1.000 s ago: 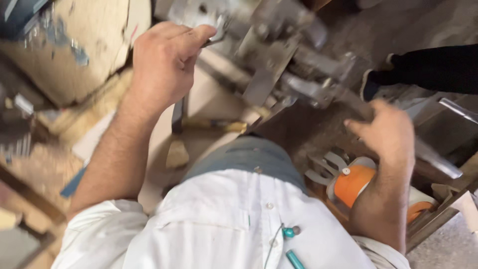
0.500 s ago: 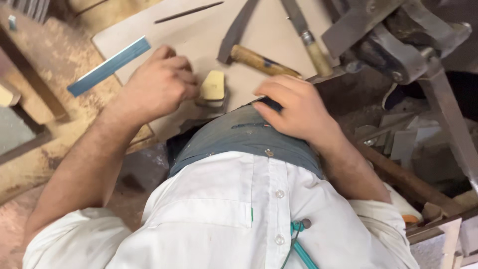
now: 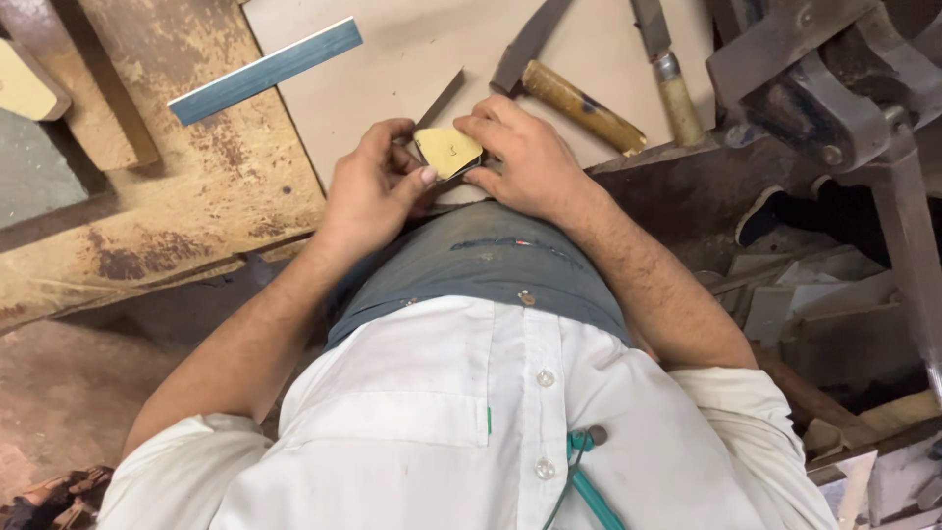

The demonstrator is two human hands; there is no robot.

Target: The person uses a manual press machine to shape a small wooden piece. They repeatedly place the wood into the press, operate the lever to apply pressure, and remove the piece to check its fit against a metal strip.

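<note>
Both hands have come together since half a second ago: left hand [image 3: 378,186] was flat on the pale board with the small yellowish piece just past its fingers, right hand [image 3: 520,157] was back near the belly, now both pinch that small yellowish piece [image 3: 448,150] between them, lifted at the near edge of the counter [image 3: 226,196]. Left fingers [image 3: 417,175] clamped on the piece's near-left edge, thumb under; right fingers [image 3: 481,132] closed on its right side. Judging by this the piece is now picked up and held for close handling, not lying loose. A thin dark blade [image 3: 446,96] sits just beyond the fingers, wooden-handled knife [image 3: 579,103] just right of the right fingers, second handled tool [image 3: 672,93] further right, blue strip [image 3: 265,71] well off to the left of the left fingers, grey metal machine [image 3: 824,88] far right
</note>
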